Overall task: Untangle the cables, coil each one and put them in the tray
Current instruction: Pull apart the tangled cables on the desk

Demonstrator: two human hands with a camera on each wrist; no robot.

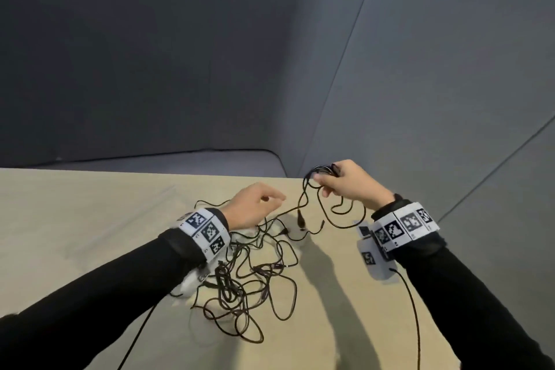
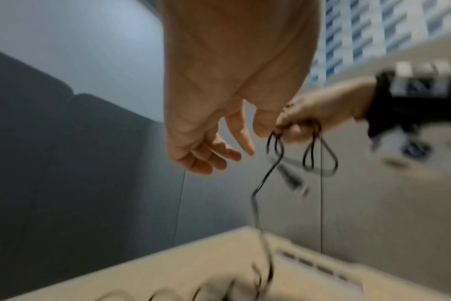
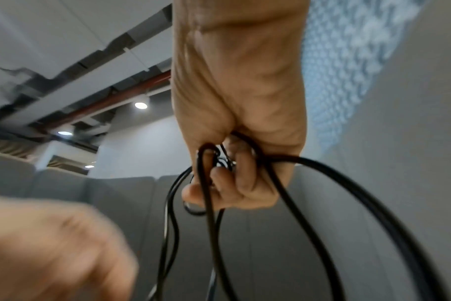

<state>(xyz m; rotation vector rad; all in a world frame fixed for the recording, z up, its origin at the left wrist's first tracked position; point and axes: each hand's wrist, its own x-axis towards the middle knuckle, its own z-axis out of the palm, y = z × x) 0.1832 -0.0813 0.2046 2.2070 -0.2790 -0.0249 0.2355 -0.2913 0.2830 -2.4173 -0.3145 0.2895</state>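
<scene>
A tangle of thin black cables [image 1: 246,279] lies on the beige table [image 1: 90,234] between my forearms. My right hand [image 1: 322,186] is raised over the table's far right corner and grips a small bunch of coiled loops [image 1: 345,216] of one black cable [image 3: 211,203]. A strand runs from that bunch down to the tangle, past a loose plug end [image 1: 301,222]. My left hand [image 1: 270,200] hovers just left of that strand with its fingers [image 2: 219,154] loosely curled and holding nothing. In the right wrist view my left hand [image 3: 52,244] is a blur.
Grey upholstered booth walls [image 1: 420,84] rise behind and to the right of the table. The table's right edge runs diagonally under my right forearm. At the bottom of the left wrist view shows a blurred beige rim with slots [image 2: 319,268], possibly the tray.
</scene>
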